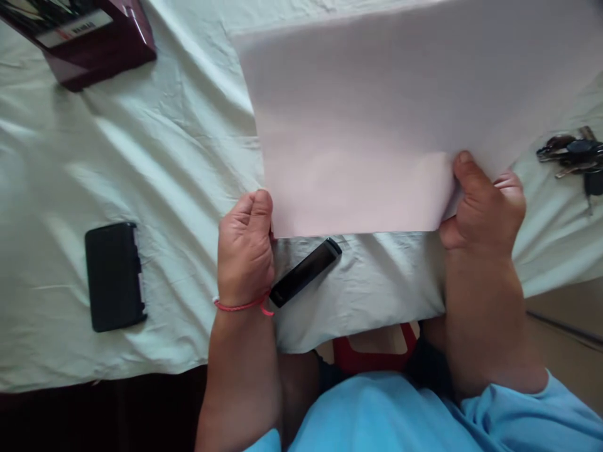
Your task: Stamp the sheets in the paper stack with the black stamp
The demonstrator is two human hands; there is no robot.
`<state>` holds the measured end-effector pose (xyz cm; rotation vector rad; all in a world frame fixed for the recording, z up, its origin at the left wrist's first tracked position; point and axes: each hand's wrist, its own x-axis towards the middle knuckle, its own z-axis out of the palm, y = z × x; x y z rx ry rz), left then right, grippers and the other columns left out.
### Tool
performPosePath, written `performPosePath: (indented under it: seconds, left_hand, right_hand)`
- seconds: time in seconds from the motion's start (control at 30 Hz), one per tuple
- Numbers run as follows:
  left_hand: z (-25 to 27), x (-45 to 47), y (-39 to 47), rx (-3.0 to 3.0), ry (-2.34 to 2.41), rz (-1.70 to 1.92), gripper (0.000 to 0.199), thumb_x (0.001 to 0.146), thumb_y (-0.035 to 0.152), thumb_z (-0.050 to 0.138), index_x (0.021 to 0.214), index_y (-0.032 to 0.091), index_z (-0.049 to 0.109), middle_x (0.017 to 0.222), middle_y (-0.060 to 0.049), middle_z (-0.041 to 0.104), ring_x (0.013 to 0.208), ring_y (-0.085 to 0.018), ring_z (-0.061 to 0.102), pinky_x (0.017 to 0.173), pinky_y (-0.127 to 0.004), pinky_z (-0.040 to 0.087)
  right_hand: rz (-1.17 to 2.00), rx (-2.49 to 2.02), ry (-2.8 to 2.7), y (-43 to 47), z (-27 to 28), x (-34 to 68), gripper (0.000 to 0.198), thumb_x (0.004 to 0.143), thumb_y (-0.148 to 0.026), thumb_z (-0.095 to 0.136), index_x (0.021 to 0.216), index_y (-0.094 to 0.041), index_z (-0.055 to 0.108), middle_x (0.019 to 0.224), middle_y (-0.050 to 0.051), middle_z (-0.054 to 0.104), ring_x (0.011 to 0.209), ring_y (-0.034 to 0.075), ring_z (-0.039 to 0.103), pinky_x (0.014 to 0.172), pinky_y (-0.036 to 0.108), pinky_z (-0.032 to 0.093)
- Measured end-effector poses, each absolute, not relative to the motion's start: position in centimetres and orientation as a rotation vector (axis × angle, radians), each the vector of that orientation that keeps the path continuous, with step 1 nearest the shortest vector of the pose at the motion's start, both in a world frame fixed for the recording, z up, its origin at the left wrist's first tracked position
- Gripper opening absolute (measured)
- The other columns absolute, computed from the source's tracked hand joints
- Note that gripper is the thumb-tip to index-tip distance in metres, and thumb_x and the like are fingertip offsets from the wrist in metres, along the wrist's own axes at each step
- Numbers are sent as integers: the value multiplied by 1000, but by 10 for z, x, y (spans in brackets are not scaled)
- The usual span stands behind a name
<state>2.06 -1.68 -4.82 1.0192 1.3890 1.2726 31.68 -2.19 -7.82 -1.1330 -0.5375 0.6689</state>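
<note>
A large pale sheet of paper spreads in front of me, held up at its near edge by both hands. My left hand is closed at the sheet's near left corner, with a red string around the wrist. My right hand grips the near right part, thumb on top and the other fingers mostly hidden behind; the paper bends there. Close beside my left wrist, a slim dark stapler-like object lies slanted on the cloth, its exact kind unclear.
A pale green cloth covers the table. To the left lies a black phone-like case; a maroon box stands at the upper left. A bunch of keys rests at the right. Below the table edge shows a red stool.
</note>
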Motion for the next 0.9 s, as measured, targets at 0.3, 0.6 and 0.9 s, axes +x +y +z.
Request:
performPosePath:
  seconds: [0.3, 0.6, 0.9]
  left_hand:
    - [-55, 16, -21, 1070, 1444, 1282, 51, 80, 60, 110, 77, 20, 78, 66, 4, 59, 60, -10, 51, 51, -21, 42]
    - [-54, 12, -15, 1051, 1382, 1301, 49, 70, 50, 117, 85, 20, 81, 73, 3, 66, 59, -9, 46, 52, -21, 40]
    - [-54, 16, -15, 979, 1409, 1294, 55, 72, 63, 113, 83, 19, 81, 72, 2, 67, 58, -10, 48, 45, -21, 36]
  right_hand:
    - [673, -1159, -572, -26, -75, 315, 22, 86, -24, 92, 105, -19, 83, 108, -2, 85, 114, 21, 86, 127, 57, 67]
    - [686, -1170, -560, -24, -71, 310, 20, 78, -20, 92, 95, -20, 81, 99, -2, 83, 111, 22, 86, 123, 53, 68]
    - [661, -1185, -566, -28, -66, 312, 21, 77, -21, 93, 94, -19, 82, 100, -2, 84, 106, 21, 86, 124, 55, 68]
